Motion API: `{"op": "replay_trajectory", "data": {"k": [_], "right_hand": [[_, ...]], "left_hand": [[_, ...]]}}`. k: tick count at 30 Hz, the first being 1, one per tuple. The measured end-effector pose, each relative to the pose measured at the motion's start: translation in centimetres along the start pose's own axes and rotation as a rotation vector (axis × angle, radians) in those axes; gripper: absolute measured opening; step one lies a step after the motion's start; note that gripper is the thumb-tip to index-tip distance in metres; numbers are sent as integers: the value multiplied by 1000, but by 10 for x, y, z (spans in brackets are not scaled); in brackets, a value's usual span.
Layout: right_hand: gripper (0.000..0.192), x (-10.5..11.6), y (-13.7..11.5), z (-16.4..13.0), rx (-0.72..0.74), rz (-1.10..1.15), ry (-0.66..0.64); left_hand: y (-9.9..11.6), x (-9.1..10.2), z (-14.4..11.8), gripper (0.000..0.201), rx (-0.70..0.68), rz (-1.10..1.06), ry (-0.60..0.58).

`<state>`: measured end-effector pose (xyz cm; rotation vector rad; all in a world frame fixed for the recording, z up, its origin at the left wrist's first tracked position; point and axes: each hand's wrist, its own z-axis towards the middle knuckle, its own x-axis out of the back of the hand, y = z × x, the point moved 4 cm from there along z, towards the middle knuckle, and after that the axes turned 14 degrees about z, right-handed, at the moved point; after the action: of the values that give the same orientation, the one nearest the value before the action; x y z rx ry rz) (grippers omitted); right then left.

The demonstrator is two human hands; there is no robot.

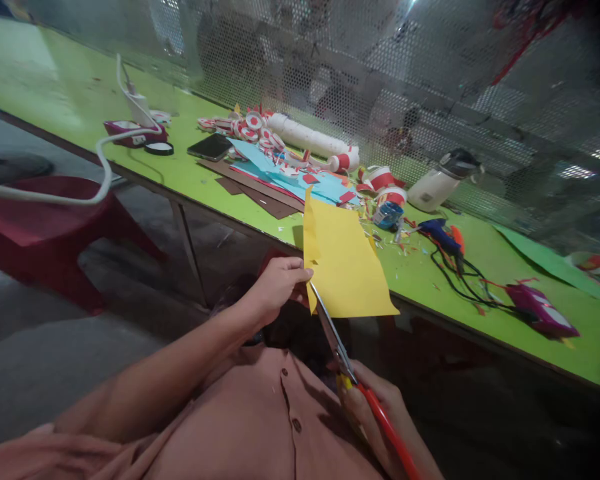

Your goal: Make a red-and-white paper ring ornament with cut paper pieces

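Observation:
A sheet of yellow paper hangs over the near edge of the green table. My left hand pinches its left edge between thumb and fingers. In my right hand is a pair of scissors with red handles, my fingers wrapped round them. The blades point up and left, their tips against the yellow paper's lower left edge, just below my left fingertips. A narrow flap of the paper is bent along that left side. Part of my right hand's grip is hidden behind the handles.
On the green table lie blue paper, a phone, red and white paper pieces and scraps. To the right are a glue gun, a purple power strip and a white bottle. A red stool stands left.

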<state>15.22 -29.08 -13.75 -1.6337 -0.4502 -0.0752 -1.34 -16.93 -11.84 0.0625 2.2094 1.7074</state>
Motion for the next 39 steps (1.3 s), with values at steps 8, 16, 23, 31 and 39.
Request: {"op": "replay_trajectory", "data": {"k": [8, 16, 23, 31, 39], "right_hand": [[47, -1, 3, -1, -27, 45, 58], [45, 1, 12, -3, -64, 82, 37], [45, 1, 9, -1, -42, 62, 46], [45, 1, 7, -1, -25, 45, 62], [45, 3, 4, -2, -34, 42, 71]], "left_hand": [[-4, 2, 4, 9, 4, 30, 3], [-4, 7, 15, 10, 2, 53, 29], [-4, 4, 14, 13, -20, 51, 90], [-6, -2, 14, 14, -32, 47, 124], [-8, -2, 15, 14, -27, 50, 116]]}}
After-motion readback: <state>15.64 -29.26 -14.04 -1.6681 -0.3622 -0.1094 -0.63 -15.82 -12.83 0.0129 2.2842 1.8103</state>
